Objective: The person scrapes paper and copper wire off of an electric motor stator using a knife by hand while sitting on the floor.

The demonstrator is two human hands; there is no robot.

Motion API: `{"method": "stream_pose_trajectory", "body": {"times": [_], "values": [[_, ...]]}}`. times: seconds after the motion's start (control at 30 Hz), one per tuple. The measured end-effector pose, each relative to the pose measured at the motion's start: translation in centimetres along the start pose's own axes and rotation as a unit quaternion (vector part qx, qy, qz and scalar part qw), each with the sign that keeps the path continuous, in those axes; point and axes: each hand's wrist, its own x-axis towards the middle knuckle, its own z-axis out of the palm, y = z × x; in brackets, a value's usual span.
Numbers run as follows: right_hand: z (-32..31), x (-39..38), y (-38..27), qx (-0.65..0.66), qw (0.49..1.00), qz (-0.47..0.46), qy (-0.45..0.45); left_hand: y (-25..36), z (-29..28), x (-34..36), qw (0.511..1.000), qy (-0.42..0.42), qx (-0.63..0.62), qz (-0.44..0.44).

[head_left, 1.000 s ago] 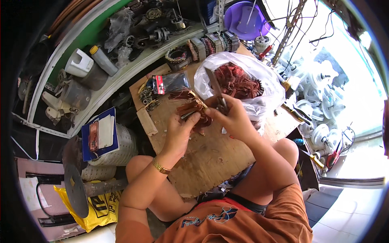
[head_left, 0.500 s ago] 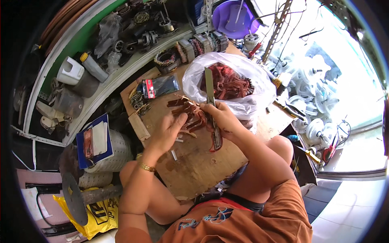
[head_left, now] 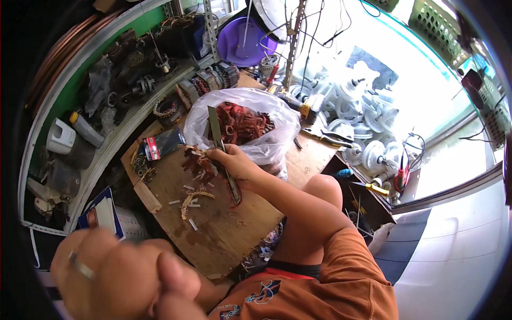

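My right hand [head_left: 233, 162] is closed around a long flat metal blade [head_left: 216, 128] and touches a frayed copper-wire bundle [head_left: 196, 164] beside it, above the wooden board [head_left: 213, 245]. My left hand [head_left: 120, 272] is raised close to the camera at lower left, blurred, with curled fingers and a ring; anything inside them is hidden. Pale tan strips [head_left: 189, 205] and small white pieces [head_left: 193, 225] lie on the board below the bundle. Behind my right hand is an open clear plastic bag [head_left: 280, 146] holding a heap of reddish copper windings [head_left: 240, 120].
A cluttered shelf [head_left: 85, 170] curves along the left, with wound motor cores [head_left: 200, 82] at its back. Pliers [head_left: 325, 136], a power tool [head_left: 309, 109] and white plastic parts [head_left: 368, 114] lie to the right. My bent knee [head_left: 320, 189] borders the board.
My left hand has left the copper bundle and come up close to the camera at lower left. The view has shifted. More tan and white scraps now show on the board.
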Motion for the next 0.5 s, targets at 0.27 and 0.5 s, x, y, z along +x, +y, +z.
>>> {"method": "stream_pose_trajectory", "body": {"times": [0.27,0.5], "values": [[0.5,-0.7,-0.1,0.026,1.000,0.011,-0.005,2.8,-2.2,-2.5,0.992,-0.017,0.070,-0.100],[-0.1,-0.4,0.5,0.044,0.999,0.006,-0.005,2.5,-5.9,-4.0,0.949,-0.210,0.216,-0.092]]}}
